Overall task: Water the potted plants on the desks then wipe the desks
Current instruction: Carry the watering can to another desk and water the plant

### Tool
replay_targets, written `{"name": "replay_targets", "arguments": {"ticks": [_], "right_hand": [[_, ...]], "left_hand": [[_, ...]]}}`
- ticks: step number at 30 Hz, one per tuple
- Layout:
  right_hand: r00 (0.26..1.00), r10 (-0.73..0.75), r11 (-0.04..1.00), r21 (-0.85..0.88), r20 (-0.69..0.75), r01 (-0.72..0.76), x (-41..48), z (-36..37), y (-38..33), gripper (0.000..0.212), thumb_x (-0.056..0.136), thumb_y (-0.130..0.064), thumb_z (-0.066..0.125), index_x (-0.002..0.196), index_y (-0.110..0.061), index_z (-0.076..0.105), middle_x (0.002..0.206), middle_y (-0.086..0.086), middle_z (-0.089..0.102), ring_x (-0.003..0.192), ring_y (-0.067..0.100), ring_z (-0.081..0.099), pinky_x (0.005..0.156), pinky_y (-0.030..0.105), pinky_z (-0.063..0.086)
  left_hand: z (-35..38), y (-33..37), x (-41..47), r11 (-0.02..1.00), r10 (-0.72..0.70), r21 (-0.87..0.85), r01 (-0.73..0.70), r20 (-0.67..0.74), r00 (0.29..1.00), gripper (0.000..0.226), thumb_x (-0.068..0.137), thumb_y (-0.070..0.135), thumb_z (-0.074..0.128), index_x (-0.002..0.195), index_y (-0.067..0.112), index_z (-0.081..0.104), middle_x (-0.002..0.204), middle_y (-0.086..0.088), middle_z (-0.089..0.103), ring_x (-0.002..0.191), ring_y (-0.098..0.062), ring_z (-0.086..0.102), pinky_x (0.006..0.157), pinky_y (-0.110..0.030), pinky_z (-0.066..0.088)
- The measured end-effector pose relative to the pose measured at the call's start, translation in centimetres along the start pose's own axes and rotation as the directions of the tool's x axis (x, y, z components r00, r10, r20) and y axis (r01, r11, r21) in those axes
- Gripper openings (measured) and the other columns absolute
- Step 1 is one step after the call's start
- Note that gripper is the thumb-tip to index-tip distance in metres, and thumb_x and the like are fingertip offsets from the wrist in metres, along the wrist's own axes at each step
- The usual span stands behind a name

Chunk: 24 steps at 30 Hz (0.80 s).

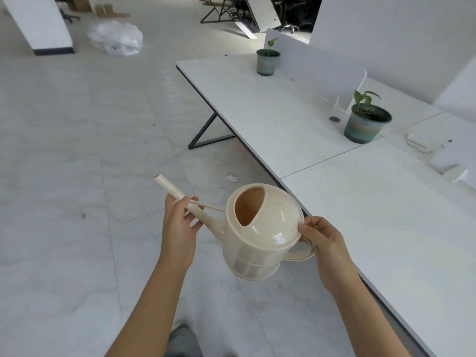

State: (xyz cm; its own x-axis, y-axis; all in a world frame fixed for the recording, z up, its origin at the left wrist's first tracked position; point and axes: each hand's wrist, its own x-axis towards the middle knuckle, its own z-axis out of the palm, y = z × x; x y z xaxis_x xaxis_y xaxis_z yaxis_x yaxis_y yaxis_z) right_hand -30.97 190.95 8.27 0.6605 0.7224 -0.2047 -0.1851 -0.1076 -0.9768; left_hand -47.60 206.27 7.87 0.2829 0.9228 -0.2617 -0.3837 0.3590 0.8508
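A cream plastic watering can [260,238] hangs in the air above the floor, just left of the white desks' front edge [386,215]. My left hand [180,225] pinches its long spout, which points up and to the left. My right hand [324,243] grips the handle at the can's right side. Two green potted plants stand on the desks: the near one [365,122] to the right by the divider, the far one [268,60] at the back end.
A white divider panel [316,63] runs along the desks' far side. A small white object with a cable [417,144] lies right of the near pot. A scrap of paper [232,177] lies on the tiled floor, and a plastic bag heap [116,38] sits far back left.
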Motion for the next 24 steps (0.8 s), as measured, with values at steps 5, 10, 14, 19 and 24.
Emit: {"name": "replay_targets", "arguments": {"ticks": [5,10,14,19,24], "right_hand": [[0.996,-0.012,1.0,-0.023,-0.091,0.01,5.8,2.9,-0.2,0.015,0.061,-0.026,0.062,0.072,-0.017,0.057,0.054,-0.011,0.059,0.058,0.01,0.052,0.065,0.026,0.037],[0.976,-0.03,1.0,-0.005,-0.214,0.029,10.7,6.8,-0.4,0.013,0.062,-0.026,0.061,0.071,-0.017,0.057,0.054,-0.012,0.058,0.063,0.013,0.05,0.066,0.027,0.035],[0.957,-0.044,0.999,0.018,-0.287,0.052,13.4,9.5,-0.9,0.011,0.068,-0.022,0.062,0.074,-0.013,0.057,0.055,-0.012,0.059,0.055,0.002,0.053,0.066,0.027,0.036],[0.921,-0.025,0.998,0.046,-0.39,0.047,16.1,10.9,-1.6,0.009,0.082,-0.005,0.058,0.076,-0.011,0.055,0.053,-0.013,0.06,0.05,-0.001,0.054,0.063,0.025,0.036],[0.871,0.002,0.999,0.047,-0.492,0.024,18.3,9.8,-2.1,0.011,0.068,-0.017,0.064,0.076,-0.013,0.056,0.055,-0.013,0.061,0.055,-0.001,0.055,0.066,0.026,0.036]], "left_hand": [[0.3,0.6,7.6,1.0,-0.027,0.013,0.026,0.063,0.998,0.034,0.097,0.018,0.038,0.13,0.022,0.037,0.096,-0.006,0.055,0.092,-0.019,0.055,0.085,-0.04,0.047],[1.4,2.5,16.0,0.995,-0.094,0.047,0.086,0.194,0.976,0.033,0.096,0.017,0.038,0.129,0.022,0.038,0.097,-0.006,0.054,0.095,-0.02,0.054,0.085,-0.038,0.046],[3.0,4.6,21.7,0.991,-0.123,0.092,0.1,0.304,0.945,0.026,0.097,0.015,0.036,0.12,0.025,0.042,0.094,-0.007,0.055,0.091,-0.015,0.056,0.085,-0.038,0.046],[5.4,4.4,26.8,0.976,-0.207,0.137,0.166,0.382,0.901,0.014,0.096,0.016,0.038,0.106,0.02,0.047,0.097,-0.008,0.052,0.091,-0.018,0.053,0.086,-0.037,0.045],[8.6,2.0,29.8,0.953,-0.3,0.179,0.245,0.431,0.851,0.022,0.096,0.017,0.038,0.117,0.02,0.042,0.105,-0.012,0.049,0.092,-0.02,0.052,0.082,-0.036,0.044]]}}
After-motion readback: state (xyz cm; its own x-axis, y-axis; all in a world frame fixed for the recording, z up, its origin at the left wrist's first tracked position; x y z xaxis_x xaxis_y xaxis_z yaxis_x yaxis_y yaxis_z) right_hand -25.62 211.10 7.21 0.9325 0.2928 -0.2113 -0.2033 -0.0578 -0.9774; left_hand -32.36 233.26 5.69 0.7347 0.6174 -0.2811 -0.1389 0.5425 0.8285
